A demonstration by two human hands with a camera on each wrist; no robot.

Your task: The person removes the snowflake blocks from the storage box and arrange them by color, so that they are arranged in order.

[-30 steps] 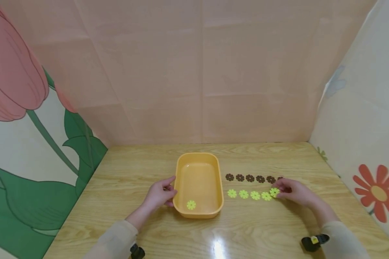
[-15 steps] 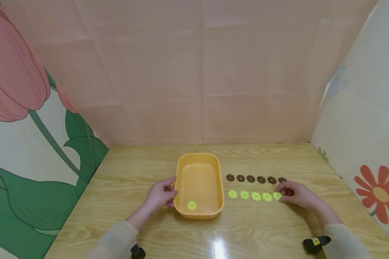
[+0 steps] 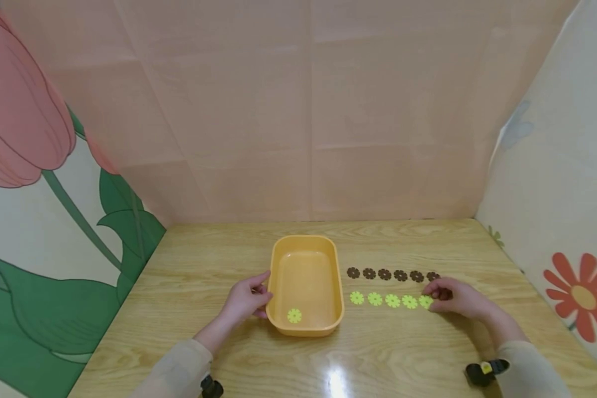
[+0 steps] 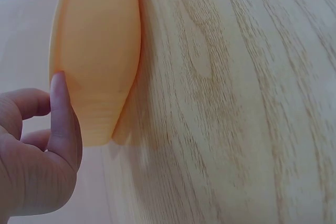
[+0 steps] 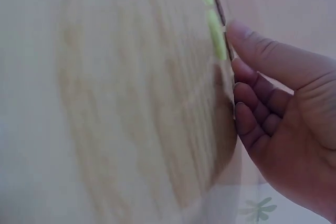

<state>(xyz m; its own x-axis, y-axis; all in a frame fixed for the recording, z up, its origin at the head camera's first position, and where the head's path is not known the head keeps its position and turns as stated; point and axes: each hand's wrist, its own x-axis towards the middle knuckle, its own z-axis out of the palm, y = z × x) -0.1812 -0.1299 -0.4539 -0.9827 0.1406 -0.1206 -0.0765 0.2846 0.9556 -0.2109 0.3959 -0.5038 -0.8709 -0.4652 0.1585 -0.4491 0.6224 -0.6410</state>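
Note:
An orange plastic tub (image 3: 305, 271) stands on the wooden table, one yellow-green flower piece (image 3: 294, 315) lying in its near left corner. My left hand (image 3: 246, 297) holds the tub's left rim; the left wrist view shows a finger against its outer wall (image 4: 100, 35). To the tub's right, yellow-green flower pieces (image 3: 392, 300) form a row, with a row of dark brown flower pieces (image 3: 385, 274) behind it. With curled fingers, my right hand (image 3: 455, 298) pinches the rightmost yellow-green flower piece (image 3: 425, 301), which lies in line with the others and is partly covered by the fingertips.
A plain pinkish sheet (image 3: 308, 110) hangs behind the table's back edge. Flower-printed panels stand on the left (image 3: 30, 221) and right (image 3: 567, 166). Bare wood (image 3: 388, 354) lies in front of the rows.
My right hand has lowered the last yellow-green flower piece slightly rightward into the end of its row, showing more of the last brown piece. The left hand and tub stay put.

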